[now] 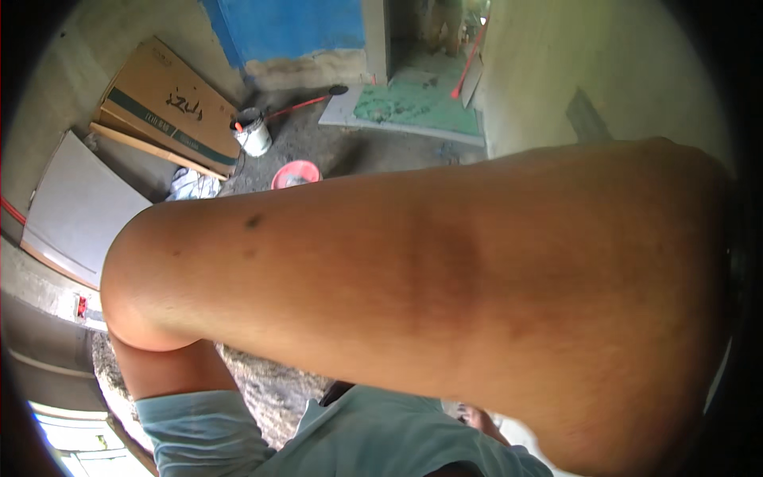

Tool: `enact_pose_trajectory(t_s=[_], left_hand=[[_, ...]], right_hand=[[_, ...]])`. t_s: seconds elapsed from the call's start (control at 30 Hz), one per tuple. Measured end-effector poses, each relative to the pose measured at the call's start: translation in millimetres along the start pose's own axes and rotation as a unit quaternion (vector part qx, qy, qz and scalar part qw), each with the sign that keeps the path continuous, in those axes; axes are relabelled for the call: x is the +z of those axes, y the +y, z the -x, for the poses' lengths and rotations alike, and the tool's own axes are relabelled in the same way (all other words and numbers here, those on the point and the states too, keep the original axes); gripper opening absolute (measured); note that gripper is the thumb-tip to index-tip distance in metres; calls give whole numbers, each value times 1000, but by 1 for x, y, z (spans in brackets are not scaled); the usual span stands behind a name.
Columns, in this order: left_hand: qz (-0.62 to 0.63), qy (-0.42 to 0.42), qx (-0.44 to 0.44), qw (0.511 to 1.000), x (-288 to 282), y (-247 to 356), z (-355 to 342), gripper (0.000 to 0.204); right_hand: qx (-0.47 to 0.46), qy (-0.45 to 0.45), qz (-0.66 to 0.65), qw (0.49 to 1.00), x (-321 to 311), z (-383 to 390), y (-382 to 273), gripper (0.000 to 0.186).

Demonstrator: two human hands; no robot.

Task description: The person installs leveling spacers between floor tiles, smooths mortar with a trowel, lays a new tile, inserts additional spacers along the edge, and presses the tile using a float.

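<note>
My raised left arm fills most of the view, bent at the elbow, its forearm stretching to the right rim. My left hand (668, 294) is at that rim, very close and blurred, its fingers hidden. The sleeve of a light teal shirt (195, 429) covers the upper arm at lower left. A small patch of skin (481, 421) below the forearm may be my right hand, but it is too covered to make out its fingers or anything held.
Behind are cardboard sheets (163, 111), a white board (75, 199), a paint bucket (256, 139), a pink basin (282, 175) and a long red-handled tool (298, 104). A green-topped slab (413, 111) lies before a doorway, beside a blue-painted wall (294, 28).
</note>
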State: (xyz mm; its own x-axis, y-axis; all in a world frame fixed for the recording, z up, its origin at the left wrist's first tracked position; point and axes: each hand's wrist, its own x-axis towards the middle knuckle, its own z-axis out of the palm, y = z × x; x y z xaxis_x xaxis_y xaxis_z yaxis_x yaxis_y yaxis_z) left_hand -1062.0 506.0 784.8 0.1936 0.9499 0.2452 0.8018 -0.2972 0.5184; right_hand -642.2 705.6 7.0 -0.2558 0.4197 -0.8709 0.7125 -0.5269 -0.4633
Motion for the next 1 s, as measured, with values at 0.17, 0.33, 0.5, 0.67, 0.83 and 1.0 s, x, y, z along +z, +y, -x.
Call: enact_pose_trajectory(t_s=[0.17, 0.33, 0.5, 0.67, 0.83, 1.0], left_hand=[[58, 38, 48, 996, -89, -99, -53, 62], [80, 44, 93, 991, -152, -231, -115, 62], [116, 32, 118, 986, -218, -374, -162, 62], [170, 15, 129, 977, -300, -520, -225, 63], [167, -21, 231, 958, -338, -633, -298, 76], [263, 157, 235, 922, -317, -800, -394, 71]], right_hand=[[-259, -54, 85, 961, -83, -71, -180, 27], [-254, -34, -92, 962, -40, -75, -424, 30], [-266, 26, 163, 950, -20, -118, -532, 41], [-2, 130, 46, 990, -33, -182, -552, 50], [104, 170, -81, 977, -18, -154, -606, 50], [182, 135, 90, 970, 0, -314, -609, 32]])
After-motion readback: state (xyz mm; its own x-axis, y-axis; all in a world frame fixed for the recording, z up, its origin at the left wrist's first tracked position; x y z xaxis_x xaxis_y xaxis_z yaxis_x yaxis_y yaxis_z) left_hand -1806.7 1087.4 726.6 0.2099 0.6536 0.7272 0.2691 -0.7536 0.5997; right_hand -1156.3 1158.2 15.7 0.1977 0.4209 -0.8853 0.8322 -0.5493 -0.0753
